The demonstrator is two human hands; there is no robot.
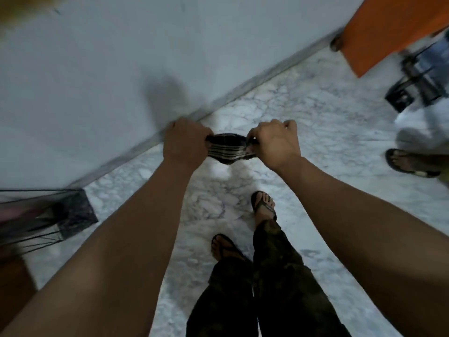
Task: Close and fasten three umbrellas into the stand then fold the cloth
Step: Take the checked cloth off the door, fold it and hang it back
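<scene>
Above the marbled floor (303,113), held out at arm's length, a dark striped cloth (228,148) stretches between 2 hands; the left hand (184,144) grips one end in a closed fist and the right hand (275,142) pinches the other. At the lower left, against the wall (97,69), stands a black mesh stand (48,215) with blurred contents

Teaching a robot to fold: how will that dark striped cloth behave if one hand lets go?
Probably floppy: the dark striped cloth sags between the left hand and right hand. Likely light, since pinched fingertips carry it. It would probably dangle, not hold shape.
</scene>
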